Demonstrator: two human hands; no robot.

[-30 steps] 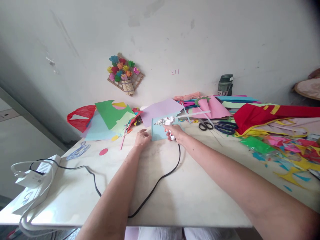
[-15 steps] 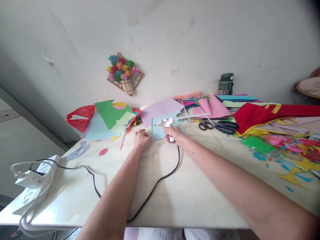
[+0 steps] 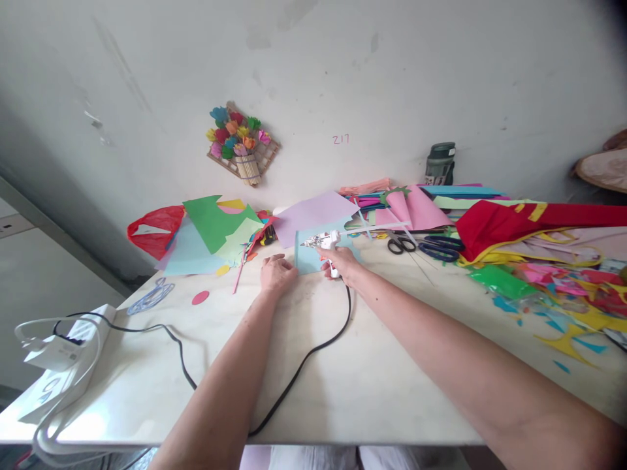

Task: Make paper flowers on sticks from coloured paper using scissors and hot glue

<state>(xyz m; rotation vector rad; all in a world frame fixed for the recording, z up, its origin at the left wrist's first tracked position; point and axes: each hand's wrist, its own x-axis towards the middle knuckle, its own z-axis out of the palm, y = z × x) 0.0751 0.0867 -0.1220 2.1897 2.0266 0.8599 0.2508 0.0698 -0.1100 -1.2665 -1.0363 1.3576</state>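
**The Right Hand (image 3: 345, 262) Holds a Glue Gun (image 3: 332, 240) Over Blue Paper (image 3: 308, 262)**

The glue gun is in the middle of the frame. The right hand is wrapped around its handle. Its tip points left, over the blue paper. A long white stick (image 3: 377, 226) pokes out of its back to the right.

The left hand (image 3: 278, 274) rests on the table (image 3: 382, 378) by the paper's left edge. Its fingers are bent; I cannot tell if they pinch anything.

A big stretch of table top shows in the lower middle, between the two arms. A black cord (image 3: 309, 356) curves down through it, almost to the front edge at the bottom of the frame. More of the cord shows left of the left arm, going to a power strip (image 3: 100, 320) at the lower left.

Behind the paper, a purple sheet (image 3: 313, 215) sits close. To the right, black scissors (image 3: 401, 246) lie near the stick. Paper scraps (image 3: 563, 343) fill the right side.
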